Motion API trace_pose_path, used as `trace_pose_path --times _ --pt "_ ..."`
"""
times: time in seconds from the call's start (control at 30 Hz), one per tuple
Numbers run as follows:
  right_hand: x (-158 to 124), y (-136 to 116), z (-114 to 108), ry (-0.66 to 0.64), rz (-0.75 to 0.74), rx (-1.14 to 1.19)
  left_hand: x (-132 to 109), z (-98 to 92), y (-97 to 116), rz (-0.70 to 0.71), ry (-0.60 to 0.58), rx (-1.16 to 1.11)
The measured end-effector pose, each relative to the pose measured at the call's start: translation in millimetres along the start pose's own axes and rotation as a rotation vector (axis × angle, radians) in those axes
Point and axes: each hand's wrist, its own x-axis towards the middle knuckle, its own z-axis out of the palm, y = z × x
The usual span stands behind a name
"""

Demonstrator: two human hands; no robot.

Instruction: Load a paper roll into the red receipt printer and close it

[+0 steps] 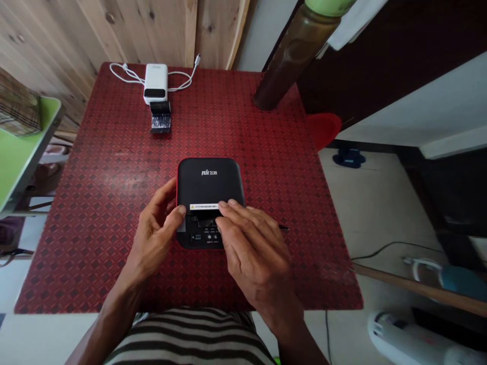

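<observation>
A black, box-shaped device [211, 185] with red sides and FEIE lettering lies on the red patterned table [114, 218]. Across it runs a white warning label [203, 207], above a dark recess [205, 219] and small printed symbols. My left hand [158, 223] grips the device's left side, thumb on top and fingers curled round the edge. Over its lower right part, my right hand [253, 238] has its fingers pressed together, the tips at the recess. Whatever those fingertips may hold is hidden. A thin dark pointed object [283, 227] pokes out beyond the right hand.
At the back left lie a white power bank [155, 81] with its cable and a black-and-silver folded strip [160, 117]. A tall dark bottle [292, 56] with a green lid stands at the back right. A red stool [325, 129] is beyond the right edge.
</observation>
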Motion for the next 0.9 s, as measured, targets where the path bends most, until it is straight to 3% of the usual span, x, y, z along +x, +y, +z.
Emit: trace_pose_path --times 0.23,0.43,0.6,0.73,0.9 --pt "1 1 -6 -0.077 0.019 0.042 3 1.9 3 0.048 0.025 0.060" --pt "-9 3 -5 -0.023 0.027 0.098 -1 -2.5 -4 0.025 0.034 0.040" --pt "-37 -2 -7 0.121 0.228 0.150 -18 -12.5 -10 0.014 -0.028 0.004" --pt "-60 -7 0 0.069 0.382 0.176 -23 -16.1 -11 0.001 -0.034 0.039" --pt "-68 -10 9 0.083 0.426 0.191 -20 -14.0 -8 -0.005 0.005 0.056"
